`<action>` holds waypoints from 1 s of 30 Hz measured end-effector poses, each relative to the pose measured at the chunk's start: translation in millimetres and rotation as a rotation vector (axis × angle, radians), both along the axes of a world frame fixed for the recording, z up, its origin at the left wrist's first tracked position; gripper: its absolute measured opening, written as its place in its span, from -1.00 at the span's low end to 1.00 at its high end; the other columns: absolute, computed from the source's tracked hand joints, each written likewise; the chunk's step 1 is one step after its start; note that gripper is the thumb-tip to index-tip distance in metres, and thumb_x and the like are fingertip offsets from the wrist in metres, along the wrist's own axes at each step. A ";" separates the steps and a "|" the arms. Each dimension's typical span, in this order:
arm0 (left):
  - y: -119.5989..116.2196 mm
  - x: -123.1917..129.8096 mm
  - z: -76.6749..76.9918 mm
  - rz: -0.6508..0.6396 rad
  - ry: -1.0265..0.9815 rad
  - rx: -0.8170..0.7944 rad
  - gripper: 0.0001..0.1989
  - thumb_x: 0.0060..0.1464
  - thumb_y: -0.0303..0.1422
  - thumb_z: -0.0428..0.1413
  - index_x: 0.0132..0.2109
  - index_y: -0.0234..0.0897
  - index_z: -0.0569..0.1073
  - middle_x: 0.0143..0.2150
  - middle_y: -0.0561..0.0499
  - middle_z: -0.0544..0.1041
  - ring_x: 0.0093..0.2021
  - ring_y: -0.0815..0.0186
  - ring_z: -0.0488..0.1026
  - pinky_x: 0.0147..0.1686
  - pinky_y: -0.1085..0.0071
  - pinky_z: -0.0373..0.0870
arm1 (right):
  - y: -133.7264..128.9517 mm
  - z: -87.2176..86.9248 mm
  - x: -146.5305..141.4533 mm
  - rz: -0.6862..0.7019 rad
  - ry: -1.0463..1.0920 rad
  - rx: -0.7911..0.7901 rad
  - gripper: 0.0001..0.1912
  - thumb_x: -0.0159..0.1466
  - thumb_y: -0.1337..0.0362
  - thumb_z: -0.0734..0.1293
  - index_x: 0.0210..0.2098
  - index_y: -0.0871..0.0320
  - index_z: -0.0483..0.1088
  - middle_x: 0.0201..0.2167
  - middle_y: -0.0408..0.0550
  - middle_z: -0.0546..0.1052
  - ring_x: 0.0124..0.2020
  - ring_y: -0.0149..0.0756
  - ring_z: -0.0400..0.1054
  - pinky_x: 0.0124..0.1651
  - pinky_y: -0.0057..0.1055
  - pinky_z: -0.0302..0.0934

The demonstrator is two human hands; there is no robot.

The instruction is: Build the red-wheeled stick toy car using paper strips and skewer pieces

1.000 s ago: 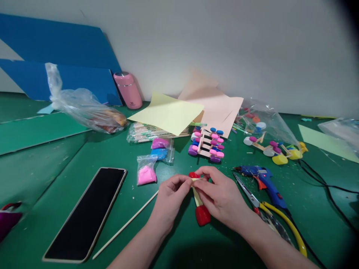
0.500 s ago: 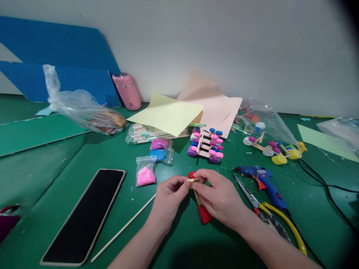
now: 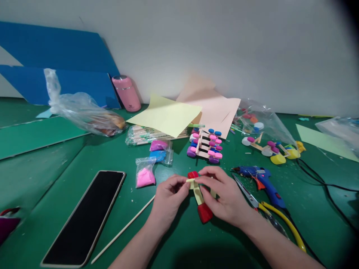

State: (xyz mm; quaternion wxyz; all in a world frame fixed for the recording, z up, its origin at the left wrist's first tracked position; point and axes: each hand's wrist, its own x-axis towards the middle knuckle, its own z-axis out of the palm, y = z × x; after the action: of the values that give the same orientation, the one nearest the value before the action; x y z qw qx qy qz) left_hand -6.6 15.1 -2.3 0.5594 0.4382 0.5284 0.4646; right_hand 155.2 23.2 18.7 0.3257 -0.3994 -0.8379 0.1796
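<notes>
My left hand [image 3: 171, 200] pinches a small pale yellow paper strip [image 3: 190, 182] between thumb and fingertips. The index fingertip of my right hand [image 3: 224, 194] is at the strip's other end, with the thumb tip bent close below it. Under the fingers is a small piece with a red block [image 3: 205, 213] at its near end, another red block [image 3: 193, 174] at its far end, and a pale flat bar [image 3: 198, 195] between them. Another pale bit [image 3: 213, 192] shows in the gap of my right hand, partly hidden by the fingers.
A phone [image 3: 84, 218] and a thin stick [image 3: 123, 228] lie at left. Scissors [image 3: 252, 198] and a blue glue gun [image 3: 262, 183] with its cable are at right. Beyond are small wheeled models [image 3: 206, 145], clay bags [image 3: 145, 175], paper sheets [image 3: 171, 115] and a pink flask [image 3: 127, 95].
My right fingers have spread and shifted slightly, uncovering more of the yellow strip, the pale bar and the far red block. My left hand keeps its pinch in nearly the same place.
</notes>
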 end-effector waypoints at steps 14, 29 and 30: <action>2.1 3.5 -5.4 0.039 -0.068 -0.022 -0.96 -0.11 -0.41 0.16 -0.44 -0.27 0.44 -0.50 0.15 0.39 -0.45 0.47 0.26 -0.41 0.57 0.18 | 7.1 0.0 1.3 -0.097 -0.110 -0.108 -0.80 0.24 0.32 0.18 -0.28 0.14 0.45 -0.38 -0.05 0.42 -0.32 -0.31 0.26 -0.30 -0.39 0.19; 4.4 0.5 -10.0 0.009 -0.315 -0.251 -0.90 -0.19 -0.41 0.22 -0.43 -0.34 0.51 -0.54 0.07 0.45 -0.55 0.51 0.25 -0.49 0.54 0.16 | 7.4 -4.7 1.3 -0.103 -0.028 -0.155 -0.81 0.23 0.33 0.20 -0.26 0.11 0.45 -0.39 -0.06 0.44 -0.32 -0.31 0.29 -0.28 -0.38 0.21; 5.0 0.2 -10.1 0.000 -0.334 -0.262 -0.90 -0.19 -0.41 0.22 -0.42 -0.35 0.51 -0.55 0.07 0.44 -0.55 0.51 0.25 -0.49 0.54 0.16 | 7.6 -4.9 1.6 -0.101 -0.027 -0.148 -0.81 0.23 0.33 0.20 -0.26 0.11 0.45 -0.39 -0.06 0.44 -0.33 -0.32 0.29 -0.28 -0.39 0.21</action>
State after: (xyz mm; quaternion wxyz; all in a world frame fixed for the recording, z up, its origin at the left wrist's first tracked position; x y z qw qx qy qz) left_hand -6.4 20.1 -12.4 0.6915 0.2785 0.4842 0.4581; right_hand 156.8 30.8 13.8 0.2927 -0.4664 -0.8055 0.2189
